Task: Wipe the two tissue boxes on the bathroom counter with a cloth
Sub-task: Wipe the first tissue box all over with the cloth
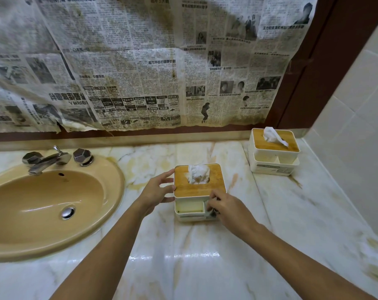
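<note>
Fingers point(170, 187) on tissue box point(197, 190) left edge, right hand point(226, 207) gripping cloth point(212, 213)

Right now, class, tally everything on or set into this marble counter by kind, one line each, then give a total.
White plastic tissue boxes with wooden lids: 2
Faceted chrome tap knobs: 2
Chrome tap spout: 1
Tan oval ceramic basin: 1
Grey cloth, gripped by the right hand: 1
Total: 7

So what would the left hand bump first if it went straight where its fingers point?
The near tissue box: the left hand points at its left side, fingertips at or almost on it; contact is unclear.
</note>
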`<control>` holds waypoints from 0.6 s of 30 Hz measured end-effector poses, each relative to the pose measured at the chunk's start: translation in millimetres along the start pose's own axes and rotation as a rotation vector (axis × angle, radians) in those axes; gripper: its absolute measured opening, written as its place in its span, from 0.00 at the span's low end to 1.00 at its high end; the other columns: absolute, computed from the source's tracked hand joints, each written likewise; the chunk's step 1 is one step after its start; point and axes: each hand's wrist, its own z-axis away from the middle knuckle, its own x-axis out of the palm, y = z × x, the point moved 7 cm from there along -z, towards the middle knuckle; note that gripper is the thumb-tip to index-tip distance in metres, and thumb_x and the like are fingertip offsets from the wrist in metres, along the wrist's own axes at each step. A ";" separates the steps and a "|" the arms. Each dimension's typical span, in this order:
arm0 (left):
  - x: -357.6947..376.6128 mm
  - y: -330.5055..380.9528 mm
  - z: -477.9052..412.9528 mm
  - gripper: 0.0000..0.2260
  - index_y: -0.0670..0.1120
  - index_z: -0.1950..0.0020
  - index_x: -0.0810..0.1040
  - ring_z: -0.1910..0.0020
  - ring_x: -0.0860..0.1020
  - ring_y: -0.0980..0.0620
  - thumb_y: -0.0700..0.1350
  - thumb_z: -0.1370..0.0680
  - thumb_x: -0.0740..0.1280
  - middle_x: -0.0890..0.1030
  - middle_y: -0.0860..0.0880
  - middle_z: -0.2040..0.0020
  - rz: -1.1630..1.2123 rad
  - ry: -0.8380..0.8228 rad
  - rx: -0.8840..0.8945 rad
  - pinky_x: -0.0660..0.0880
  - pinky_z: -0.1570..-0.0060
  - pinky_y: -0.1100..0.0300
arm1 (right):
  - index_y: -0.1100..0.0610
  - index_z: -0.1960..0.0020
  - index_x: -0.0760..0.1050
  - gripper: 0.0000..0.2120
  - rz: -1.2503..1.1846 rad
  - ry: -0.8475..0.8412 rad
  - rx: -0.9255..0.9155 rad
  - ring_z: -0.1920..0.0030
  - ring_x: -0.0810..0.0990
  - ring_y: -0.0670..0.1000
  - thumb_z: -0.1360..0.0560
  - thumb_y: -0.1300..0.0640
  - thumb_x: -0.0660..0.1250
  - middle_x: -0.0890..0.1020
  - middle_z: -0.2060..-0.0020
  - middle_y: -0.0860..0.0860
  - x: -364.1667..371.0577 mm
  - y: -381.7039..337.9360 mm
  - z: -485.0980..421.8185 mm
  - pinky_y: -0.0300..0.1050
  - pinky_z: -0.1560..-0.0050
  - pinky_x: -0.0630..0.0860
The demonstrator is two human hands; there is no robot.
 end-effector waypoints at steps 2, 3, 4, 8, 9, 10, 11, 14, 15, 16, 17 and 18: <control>-0.1 -0.6 -0.6 0.25 0.53 0.27 0.72 0.40 0.79 0.44 0.35 0.21 0.67 0.76 0.44 0.37 0.004 0.003 0.000 0.83 0.51 0.51 | 0.51 0.55 0.82 0.11 0.069 0.068 0.072 0.65 0.79 0.50 0.35 0.61 0.77 0.78 0.58 0.46 -2.9 0.7 -0.1 0.42 0.73 0.71; -0.1 -0.9 -0.7 0.25 0.53 0.27 0.73 0.40 0.79 0.43 0.35 0.21 0.67 0.76 0.44 0.37 0.006 0.003 0.000 0.83 0.52 0.51 | 0.50 0.55 0.82 0.06 0.077 0.089 0.100 0.62 0.80 0.50 0.31 0.56 0.75 0.79 0.59 0.46 -6.5 -1.2 -1.5 0.43 0.71 0.70; -0.2 -1.2 -0.6 0.25 0.53 0.27 0.73 0.40 0.79 0.43 0.35 0.21 0.67 0.76 0.44 0.37 0.008 0.003 0.000 0.83 0.52 0.51 | 0.49 0.52 0.82 0.04 0.048 0.100 0.116 0.59 0.80 0.49 0.26 0.52 0.70 0.80 0.58 0.45 -9.6 -2.4 -2.8 0.43 0.66 0.72; -1.0 -2.0 -0.5 0.24 0.53 0.27 0.73 0.41 0.79 0.44 0.35 0.21 0.68 0.76 0.43 0.37 0.011 0.004 0.001 0.83 0.53 0.53 | 0.50 0.42 0.80 0.10 -0.241 0.086 0.182 0.49 0.78 0.45 0.22 0.56 0.66 0.80 0.49 0.45 -14.7 3.9 -1.7 0.36 0.48 0.74; -1.4 -2.5 -0.7 0.24 0.53 0.28 0.73 0.42 0.79 0.44 0.35 0.21 0.68 0.76 0.43 0.37 0.015 0.007 0.001 0.83 0.54 0.53 | 0.50 0.42 0.80 0.10 -0.278 0.121 0.202 0.48 0.77 0.44 0.22 0.57 0.67 0.78 0.48 0.45 -17.4 7.9 0.5 0.31 0.47 0.72; -1.7 -3.2 -0.7 0.24 0.53 0.28 0.73 0.41 0.79 0.44 0.36 0.21 0.68 0.76 0.43 0.37 0.020 0.008 0.000 0.83 0.53 0.53 | 0.50 0.43 0.80 0.10 -0.298 0.159 0.219 0.49 0.76 0.43 0.23 0.58 0.69 0.76 0.49 0.45 -19.1 12.1 2.0 0.29 0.47 0.71; -2.0 -3.8 -0.7 0.24 0.53 0.28 0.73 0.40 0.79 0.43 0.36 0.21 0.68 0.76 0.43 0.37 0.023 0.006 -0.001 0.83 0.53 0.52 | 0.50 0.44 0.80 0.09 -0.306 0.188 0.226 0.50 0.76 0.43 0.24 0.59 0.70 0.75 0.50 0.44 -20.6 14.5 2.6 0.28 0.48 0.71; -1.9 -3.7 -0.4 0.24 0.53 0.28 0.73 0.39 0.78 0.42 0.36 0.21 0.68 0.76 0.43 0.37 0.029 0.004 -0.001 0.83 0.54 0.53 | 0.50 0.48 0.82 0.08 -0.276 0.208 0.179 0.54 0.78 0.44 0.25 0.60 0.71 0.78 0.54 0.43 -14.7 13.4 4.6 0.38 0.51 0.76; -1.9 -3.7 -0.5 0.24 0.53 0.28 0.73 0.39 0.78 0.42 0.36 0.21 0.68 0.76 0.43 0.37 0.030 0.006 -0.002 0.83 0.55 0.53 | 0.50 0.48 0.83 0.08 -0.246 0.189 0.161 0.55 0.79 0.45 0.25 0.60 0.72 0.79 0.55 0.43 -10.6 11.7 5.1 0.41 0.53 0.77; -1.9 -3.8 -0.5 0.24 0.52 0.28 0.73 0.39 0.78 0.42 0.35 0.21 0.68 0.76 0.43 0.37 0.032 0.007 -0.003 0.83 0.55 0.54 | 0.50 0.47 0.84 0.08 -0.205 0.166 0.147 0.54 0.79 0.46 0.25 0.59 0.72 0.80 0.56 0.43 -5.7 10.6 5.5 0.43 0.53 0.77; -1.9 -4.0 -0.5 0.24 0.52 0.28 0.73 0.40 0.79 0.42 0.35 0.21 0.68 0.76 0.42 0.37 0.034 0.006 -0.005 0.83 0.55 0.54 | 0.50 0.47 0.84 0.08 -0.168 0.146 0.136 0.53 0.79 0.48 0.25 0.58 0.71 0.80 0.55 0.44 -1.3 9.9 5.9 0.44 0.53 0.77; -2.0 -4.3 -0.6 0.24 0.52 0.28 0.73 0.41 0.79 0.43 0.35 0.21 0.68 0.76 0.43 0.36 0.036 0.005 -0.006 0.83 0.55 0.54 | 0.51 0.46 0.84 0.09 -0.153 0.135 0.132 0.51 0.79 0.49 0.24 0.59 0.71 0.80 0.54 0.45 2.2 10.1 6.3 0.44 0.52 0.77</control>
